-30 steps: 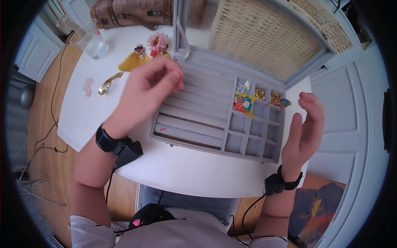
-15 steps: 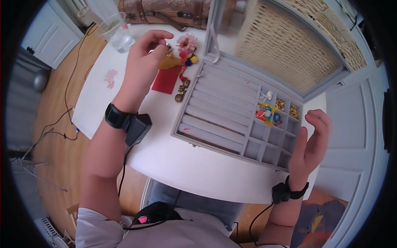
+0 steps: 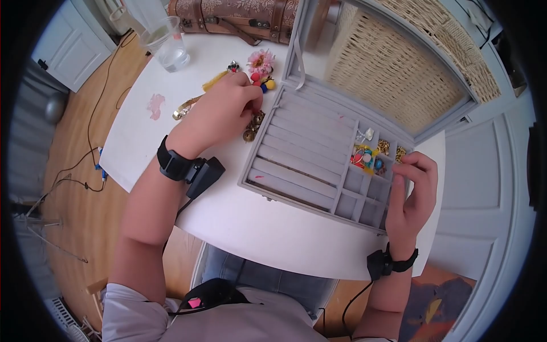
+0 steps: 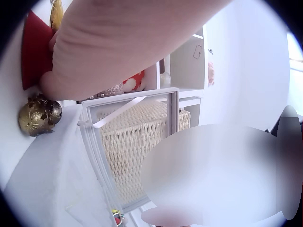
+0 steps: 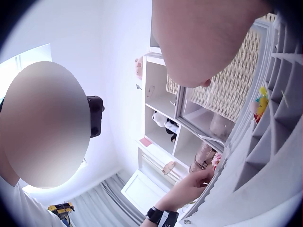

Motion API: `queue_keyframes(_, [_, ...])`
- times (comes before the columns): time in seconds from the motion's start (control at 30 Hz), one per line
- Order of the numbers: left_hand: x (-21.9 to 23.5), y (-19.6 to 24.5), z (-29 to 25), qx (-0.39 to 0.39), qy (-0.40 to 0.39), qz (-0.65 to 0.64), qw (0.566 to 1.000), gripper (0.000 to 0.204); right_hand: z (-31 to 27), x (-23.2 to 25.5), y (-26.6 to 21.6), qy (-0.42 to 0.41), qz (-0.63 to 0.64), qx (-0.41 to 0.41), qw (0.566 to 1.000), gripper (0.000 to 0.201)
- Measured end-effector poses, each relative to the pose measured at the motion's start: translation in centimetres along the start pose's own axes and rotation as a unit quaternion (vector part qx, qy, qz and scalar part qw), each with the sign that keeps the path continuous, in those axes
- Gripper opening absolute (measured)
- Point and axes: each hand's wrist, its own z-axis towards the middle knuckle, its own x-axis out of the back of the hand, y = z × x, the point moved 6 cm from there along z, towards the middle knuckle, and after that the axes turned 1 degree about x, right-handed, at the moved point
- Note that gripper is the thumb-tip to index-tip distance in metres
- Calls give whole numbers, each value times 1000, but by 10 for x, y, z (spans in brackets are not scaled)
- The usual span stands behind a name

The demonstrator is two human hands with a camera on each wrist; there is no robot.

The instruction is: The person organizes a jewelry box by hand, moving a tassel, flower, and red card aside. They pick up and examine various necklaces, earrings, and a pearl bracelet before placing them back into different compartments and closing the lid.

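Note:
My left hand [image 3: 225,111] is over the table just left of a grey jewelry box [image 3: 302,131], its fingers bent downward. In the left wrist view its fingertips are at the edge of a flat red piece [image 4: 35,54]; I cannot tell whether they pinch it. Brass bells [image 3: 250,134] lie beside these fingers, close to the box. A yellow tassel [image 3: 213,81] and a gold piece [image 3: 181,110] show from behind the hand. My right hand [image 3: 413,194], fingers loosely curled, is by the box's right side. Colourful jewelry [image 3: 363,157] fills one of the small compartments.
The box's window lid [image 3: 399,68] stands raised, a woven basket [image 3: 376,51] behind it. A pink flower [image 3: 261,60] and pompoms [image 3: 265,84] lie left of the box. Farther back are a clear plastic cup [image 3: 171,54] and a brown case [image 3: 239,20].
My left hand first went away from the box toward the tassel, then came down over the red piece. My right hand has shifted slightly closer to the box's right edge. The head view has swung left.

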Motion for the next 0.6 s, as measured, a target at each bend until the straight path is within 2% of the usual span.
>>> queue_keyframes(0.13, [10, 7, 4, 31, 24, -28, 999, 23, 2, -1, -1, -4, 6, 3, 1000, 19])
queue_keyframes(0.2, [24, 9, 6, 56, 110, -72, 990, 20, 1, -4, 2, -9, 16, -10, 1000, 19])
queue_keyframes(0.23, [27, 11, 9, 52, 113, -72, 990, 20, 3, -3, 2, -4, 14, -7, 1000, 19])
queue_keyframes(0.3, [35, 15, 9, 50, 150, -168, 973, 15, 1, -4, 3, -18, 14, -2, 1000, 20])
queue_keyframes(0.33, [34, 18, 8, 53, 145, -171, 973, 15, 0, -5, 3, -21, 13, -8, 1000, 20])
queue_keyframes(0.4, [26, 22, 6, 97, 105, -373, 917, 13, 0, -6, -3, -30, 23, 0, 999, 21])
queue_keyframes(0.43, [27, 27, 6, 97, 102, -376, 916, 13, -1, -7, -4, -30, 21, -3, 999, 21])
queue_keyframes(0.5, [19, 46, 2, 88, 9, -542, 836, 13, 0, -12, -12, -58, 31, 19, 998, 22])
queue_keyframes(0.53, [13, 55, 0, 92, -18, -577, 811, 14, 0, -14, -15, -74, 55, 19, 996, 24])
queue_keyframes(0.57, [9, 61, -2, 88, -19, -579, 810, 14, 1, -15, -18, -73, 51, 19, 996, 24])
queue_keyframes(0.6, [-1, 69, -5, 84, -72, -590, 800, 15, 0, -21, -22, -104, 103, 12, 989, 26])
